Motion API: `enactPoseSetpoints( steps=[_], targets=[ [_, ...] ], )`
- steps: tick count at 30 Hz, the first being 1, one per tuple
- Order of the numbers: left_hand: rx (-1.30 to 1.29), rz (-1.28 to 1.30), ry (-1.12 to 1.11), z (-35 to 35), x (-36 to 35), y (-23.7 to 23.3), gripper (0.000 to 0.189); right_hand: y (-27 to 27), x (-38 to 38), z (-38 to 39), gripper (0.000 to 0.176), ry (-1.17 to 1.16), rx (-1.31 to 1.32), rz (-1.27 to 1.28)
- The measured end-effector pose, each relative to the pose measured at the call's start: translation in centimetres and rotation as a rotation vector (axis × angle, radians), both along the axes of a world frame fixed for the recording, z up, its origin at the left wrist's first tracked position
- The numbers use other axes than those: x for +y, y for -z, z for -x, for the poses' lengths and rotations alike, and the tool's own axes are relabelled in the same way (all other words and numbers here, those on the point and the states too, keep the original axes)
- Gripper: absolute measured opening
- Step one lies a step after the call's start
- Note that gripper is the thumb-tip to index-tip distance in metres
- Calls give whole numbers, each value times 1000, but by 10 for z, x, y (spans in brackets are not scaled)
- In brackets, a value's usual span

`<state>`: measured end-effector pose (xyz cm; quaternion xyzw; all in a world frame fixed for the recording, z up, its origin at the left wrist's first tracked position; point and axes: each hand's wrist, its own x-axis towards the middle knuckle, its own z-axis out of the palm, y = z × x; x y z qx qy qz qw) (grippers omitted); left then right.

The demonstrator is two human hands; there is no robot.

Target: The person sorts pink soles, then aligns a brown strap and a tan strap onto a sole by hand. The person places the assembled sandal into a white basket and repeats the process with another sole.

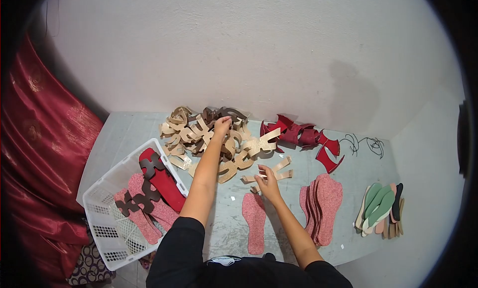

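My left hand [222, 124] reaches into a heap of tan and brown sandal uppers [191, 133]. Its fingers are curled together among the brown pieces; what they grip cannot be made out. Lower and to the right, my right hand [269, 185] is over a tan cross-shaped sandal upper [284, 174], whose middle it covers. Thumb and fingers of that hand are apart. Just below it, a pink speckled insole [255, 223] lies flat on the table, toe end away from me.
A white basket [107, 258] at left holds pink and red soles with dark straps. Red uppers [298, 133] lie by the wall, black cord [373, 146] at far right. Stacked pink insoles [328, 208] and green, beige and black soles [379, 206] stand on the right of the table [224, 238].
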<state>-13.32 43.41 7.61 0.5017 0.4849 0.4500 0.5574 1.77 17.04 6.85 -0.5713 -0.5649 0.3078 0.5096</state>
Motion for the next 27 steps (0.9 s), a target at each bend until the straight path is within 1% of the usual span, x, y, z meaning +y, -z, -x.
enactPoseSetpoints(
  steps=[1,3,4,5,7,8,10,12,13,15,16,17,18,19,20,21,22,23,24,25,26,27],
  targets=[
    [4,-5,4,1,0,-5,36,-1,-1,0,41,4,4,-5],
    [-33,198,57,2,2,-12,35,-4,-5,-1,41,4,19,-5],
    [-31,279,95,0,5,-14,41,-5,-6,-1,41,8,20,-10],
    [-31,275,98,-2,4,-13,41,-7,-8,-1,41,6,31,-7],
    [0,304,14,-10,-9,-21,49,-14,-8,1,40,8,41,-9],
    [-82,340,27,-12,-14,-25,59,-16,-10,3,39,19,60,-4],
    [-85,334,-5,-15,-16,-16,58,-20,-8,6,37,32,78,10],
    [-90,302,-47,-17,-19,-9,56,-25,5,7,35,-25,-92,-116],
    [-90,303,-46,-18,-18,-5,56,-24,15,6,35,-24,-92,-115],
    [-54,283,-15,-17,-13,0,52,-21,41,3,31,4,-272,-228],
    [-50,281,-19,-17,-17,-9,52,-32,48,4,27,52,-350,-206],
    [-58,325,-48,-18,-22,-19,51,-35,60,2,27,49,-344,-209],
    [-66,369,-78,-18,-25,-26,51,-35,72,0,27,69,-430,-222],
    [-61,366,-81,-16,-15,-12,51,-35,84,-3,27,90,-517,-235],
    [-76,299,-92,-15,-6,3,48,-35,94,-5,28,87,-541,-210],
    [-91,232,-101,-14,-4,3,45,-33,104,-9,28,86,-536,-211],
    [-69,183,-121,-14,-4,6,34,-29,113,-12,28,82,-600,-172],
    [-62,190,-125,-11,-3,7,34,-25,119,-14,29,74,-663,-129],
    [-85,141,-133,-7,-2,7,29,-19,122,-14,29,76,-737,-103],
    [-108,91,-139,-4,-3,6,23,-13,123,-16,29,68,-731,-93],
    [-166,112,-116,0,-2,3,18,-8,123,-18,30,27,-865,-50],
    [-159,114,-117,4,-3,-1,18,-4,124,-20,30,-12,-998,-10]
  ],
)
